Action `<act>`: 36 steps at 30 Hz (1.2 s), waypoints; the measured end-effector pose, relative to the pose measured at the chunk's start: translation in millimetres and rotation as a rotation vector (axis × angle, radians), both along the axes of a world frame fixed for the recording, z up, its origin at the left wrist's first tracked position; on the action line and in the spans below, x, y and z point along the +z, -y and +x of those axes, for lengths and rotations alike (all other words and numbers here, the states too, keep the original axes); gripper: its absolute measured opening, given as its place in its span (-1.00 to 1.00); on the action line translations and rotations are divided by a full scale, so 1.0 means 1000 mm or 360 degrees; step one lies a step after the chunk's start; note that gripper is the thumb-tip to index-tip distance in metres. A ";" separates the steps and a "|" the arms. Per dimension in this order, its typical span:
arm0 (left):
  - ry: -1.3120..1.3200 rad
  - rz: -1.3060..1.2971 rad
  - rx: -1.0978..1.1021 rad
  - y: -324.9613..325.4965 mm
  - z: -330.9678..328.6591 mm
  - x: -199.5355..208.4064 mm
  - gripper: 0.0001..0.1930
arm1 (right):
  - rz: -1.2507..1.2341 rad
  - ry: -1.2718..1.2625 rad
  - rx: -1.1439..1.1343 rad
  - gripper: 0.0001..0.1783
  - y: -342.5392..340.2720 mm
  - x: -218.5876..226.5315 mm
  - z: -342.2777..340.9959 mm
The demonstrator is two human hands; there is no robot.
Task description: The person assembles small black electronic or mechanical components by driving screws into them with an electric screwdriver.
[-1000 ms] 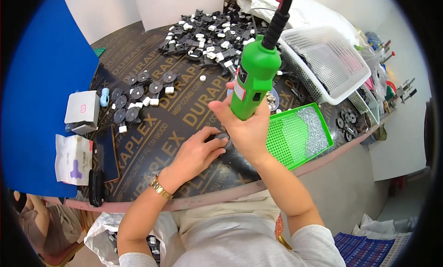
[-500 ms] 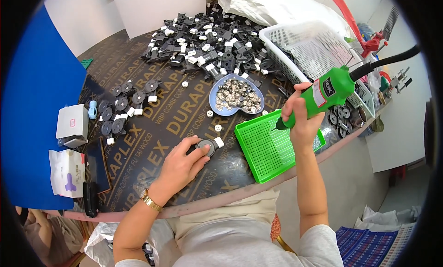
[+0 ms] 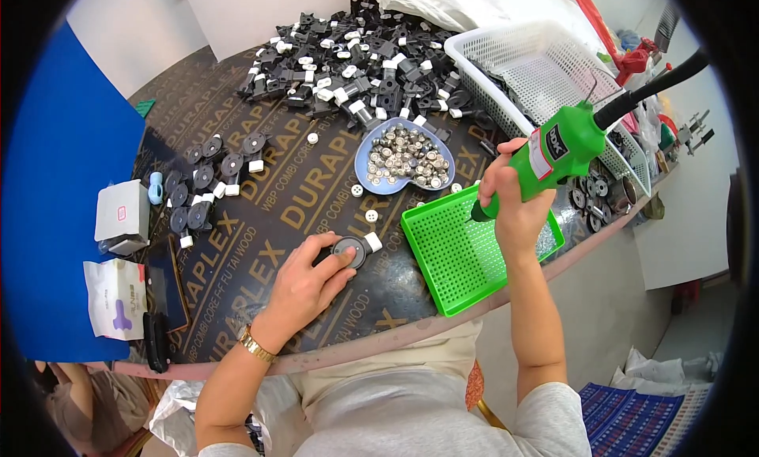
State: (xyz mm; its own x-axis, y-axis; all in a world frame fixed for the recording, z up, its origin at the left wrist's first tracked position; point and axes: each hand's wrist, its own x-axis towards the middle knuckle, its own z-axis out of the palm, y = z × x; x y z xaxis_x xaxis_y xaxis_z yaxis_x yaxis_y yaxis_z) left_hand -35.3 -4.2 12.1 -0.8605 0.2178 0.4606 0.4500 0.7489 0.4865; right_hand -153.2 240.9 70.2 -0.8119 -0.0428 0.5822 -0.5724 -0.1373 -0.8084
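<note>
On the tabletop, the fingers of my left hand (image 3: 304, 281) are closed around a round black plastic part with a white end (image 3: 353, 252). My right hand (image 3: 518, 216) is wrapped round a green electric screwdriver (image 3: 560, 147), which slants down to the left with its cable leading off at the upper right. Its tip is over a green perforated tray (image 3: 452, 269) that holds small shiny pieces, probably screws; whether the tip touches any cannot be made out. Behind the tray is a heart-shaped blue dish (image 3: 364, 171) of small round metal pieces.
A heap of black parts with white ends (image 3: 356, 69) covers the back. Assembled black parts (image 3: 204, 176) stand left, near a white box (image 3: 122, 212), a tissue pack (image 3: 115, 299) and a phone (image 3: 168, 283). A white basket (image 3: 482, 89) and more black parts (image 3: 589, 200) are at right.
The view has shifted slightly. My left hand still holds the black part in place, and the screwdriver in my right hand stays over the tray with hardly any movement.
</note>
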 end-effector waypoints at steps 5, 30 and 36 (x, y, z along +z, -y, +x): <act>0.0025 0.0020 0.0016 0.000 0.001 0.001 -0.73 | 0.0068 -0.0007 -0.0129 -0.59 0.007 0.003 0.003; -0.0067 -0.0009 -0.0093 0.001 0.004 -0.015 -0.63 | -0.0162 0.0103 0.0749 -0.43 0.125 0.012 0.038; 0.0004 0.0112 -0.0119 0.001 0.005 -0.013 -0.63 | -0.0015 0.0240 0.0652 -0.51 0.132 0.011 0.047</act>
State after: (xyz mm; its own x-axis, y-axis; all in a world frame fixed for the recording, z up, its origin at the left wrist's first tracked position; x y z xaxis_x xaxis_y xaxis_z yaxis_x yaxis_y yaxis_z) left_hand -30.0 -5.1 -1.0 -0.8441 0.2483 0.4751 0.5020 0.6772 0.5380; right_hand -105.8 108.6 80.8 -0.8052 -0.3741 0.4601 -0.3446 -0.3364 -0.8764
